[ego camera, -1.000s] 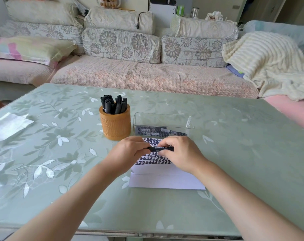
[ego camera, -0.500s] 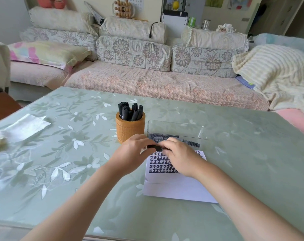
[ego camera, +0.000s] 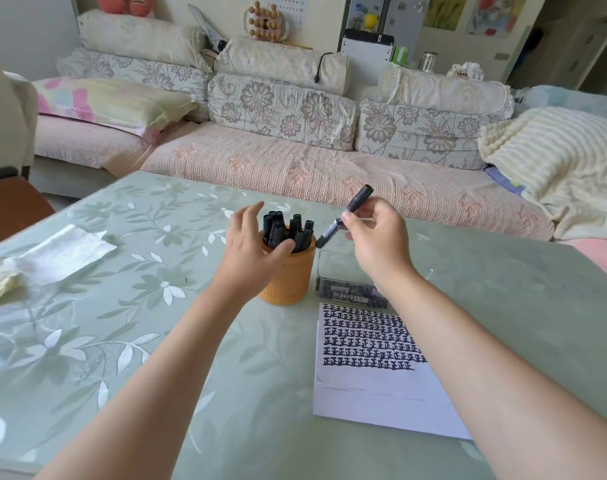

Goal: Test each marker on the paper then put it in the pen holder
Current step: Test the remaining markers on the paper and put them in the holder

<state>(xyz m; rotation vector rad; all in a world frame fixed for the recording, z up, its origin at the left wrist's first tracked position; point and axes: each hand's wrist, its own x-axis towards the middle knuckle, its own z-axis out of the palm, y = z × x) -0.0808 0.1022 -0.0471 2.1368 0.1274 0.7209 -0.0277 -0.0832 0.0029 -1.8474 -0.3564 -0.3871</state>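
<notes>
One black marker (ego camera: 344, 216) hangs tilted, its low end just above an orange woven pen holder (ego camera: 287, 278).
The right hand (ego camera: 378, 245) pinches it mid-barrel. The left hand (ego camera: 248, 242), spread and holding nothing, curves round the rim. Best to steady the holder and aim for a gap among the standing markers (ego camera: 288, 230).

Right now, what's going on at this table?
A person's right hand pinches a black marker, tilted, its lower end near the rim of the orange pen holder, which already holds a bunch of markers. The left hand is spread open beside the holder; contact is unclear. The paper with rows of test marks lies front right, a clear box behind it.
</notes>
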